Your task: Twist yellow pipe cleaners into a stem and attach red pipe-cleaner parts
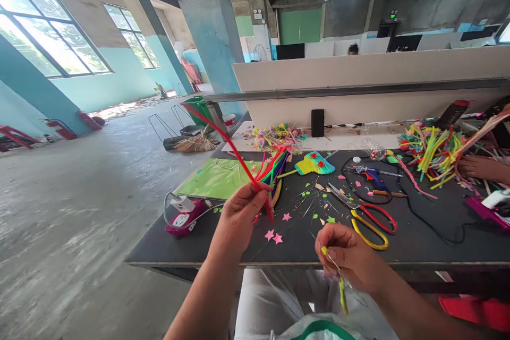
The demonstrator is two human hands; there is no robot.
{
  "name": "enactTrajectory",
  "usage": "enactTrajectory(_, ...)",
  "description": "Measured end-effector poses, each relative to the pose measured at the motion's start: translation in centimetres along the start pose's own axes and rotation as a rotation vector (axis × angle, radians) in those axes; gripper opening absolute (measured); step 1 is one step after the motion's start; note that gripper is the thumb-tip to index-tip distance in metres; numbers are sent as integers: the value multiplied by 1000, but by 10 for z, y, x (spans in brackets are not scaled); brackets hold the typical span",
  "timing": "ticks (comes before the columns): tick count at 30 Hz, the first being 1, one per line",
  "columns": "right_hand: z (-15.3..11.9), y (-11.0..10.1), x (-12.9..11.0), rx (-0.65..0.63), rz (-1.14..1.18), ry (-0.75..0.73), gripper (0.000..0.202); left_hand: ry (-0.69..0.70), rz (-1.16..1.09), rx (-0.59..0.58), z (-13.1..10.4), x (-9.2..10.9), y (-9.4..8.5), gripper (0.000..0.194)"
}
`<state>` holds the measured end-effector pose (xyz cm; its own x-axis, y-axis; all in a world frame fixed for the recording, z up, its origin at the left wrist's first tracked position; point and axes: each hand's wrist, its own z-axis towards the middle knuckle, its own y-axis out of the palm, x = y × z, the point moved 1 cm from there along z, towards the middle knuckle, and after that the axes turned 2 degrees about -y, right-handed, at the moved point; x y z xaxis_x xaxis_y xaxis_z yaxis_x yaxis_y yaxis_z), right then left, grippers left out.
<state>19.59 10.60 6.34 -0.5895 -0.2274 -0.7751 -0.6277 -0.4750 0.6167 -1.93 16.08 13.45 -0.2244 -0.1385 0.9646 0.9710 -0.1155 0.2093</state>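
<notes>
My left hand (241, 215) pinches a long red pipe cleaner (229, 141), which slants up and left over the table edge. In my right hand (348, 255), the fingers are closed on a thin wire with yellow fuzz, a partly stripped yellow pipe cleaner (343, 297), its lower end hanging over my lap. Behind my left hand lies a bundle of coloured pipe cleaners (279, 167). A yellow and turquoise pipe-cleaner piece (314, 163) with red ornaments rests beyond. Scissors (368, 218) with red and yellow handles lie just past my right hand. Pink stars (278, 238) are between the hands.
A blue glue gun (374, 176) with its black cord lies right of centre. Heaped pipe cleaners (430, 151) stand at far right, beside another person's hand (484, 168). A green sheet (219, 180) and a purple power strip (187, 218) are at left. A phone (317, 123) leans against the partition.
</notes>
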Motion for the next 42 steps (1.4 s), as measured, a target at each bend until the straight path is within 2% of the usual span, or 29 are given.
enactTrajectory(6, 4, -8, -12, -6, 11, -51, 13, -77, 5, -29, 6, -3, -19, 18)
enactTrajectory(9, 7, -12, -12, -6, -28, -79, 12, -99, -2, 7, 1, -9, -27, 21)
enactTrajectory(14, 19, -20, -10, 21, -292, -86, 12, -95, -31, 107, -1, -15, -33, 22)
enactTrajectory(16, 29, -26, -16, 36, -446, -85, 12, -97, -50, 95, 6, -14, -29, 22)
enactTrajectory(19, 53, -38, -29, 58, -580, -88, 13, -106, -18, -25, 27, -15, -13, 23)
enactTrajectory(22, 80, -53, -37, 81, -406, -103, 16, -116, 88, -204, 55, -24, 9, 24)
enactTrajectory(24, 95, -64, -39, 94, -290, -83, 19, -81, 202, -279, 73, -33, 22, 25)
enactTrajectory(27, 112, -79, -39, 85, -160, -71, 22, -8, 356, -304, 97, -47, 34, 26)
enactTrajectory(30, 123, -92, -39, 61, -124, -44, 24, -27, 396, -307, 113, -59, 35, 26)
enactTrajectory(34, 132, -104, -37, 64, -97, -50, 23, -120, 261, -340, 125, -68, 29, 27)
enactTrajectory(39, 132, -109, -30, 110, -66, -54, 21, -218, -140, -195, 133, -85, 21, 33)
enactTrajectory(42, 128, -107, -26, 113, -100, 31, 21, -243, -203, -144, 135, -97, 21, 34)
